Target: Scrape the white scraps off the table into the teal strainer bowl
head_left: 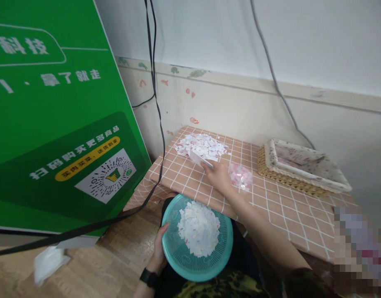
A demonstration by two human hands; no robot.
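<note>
My left hand (pixel 160 245) grips the left rim of a round teal plastic colander (pixel 229 238), which rests over my lap just below the table edge. A heap of small white paper scraps (pixel 199 229), a few with red or pink marks, lies inside it. Over the table, my right hand (pixel 218 176) is closed on a flat white scraper-like piece (pixel 197 158); its exact kind is unclear. The far end of that piece meets the near edge of a spread pile of paper scraps (pixel 206 145). Beside my right wrist lies a clear bag of pinkish pieces (pixel 241 179).
A wicker basket (pixel 290 178) with a patterned cloth lining stands on the checked tablecloth (pixel 271 207) at right. Black cables (pixel 161 124) hang at the table's left corner, near a large green panel (pixel 94 124). A white bag (pixel 49 265) is on the floor.
</note>
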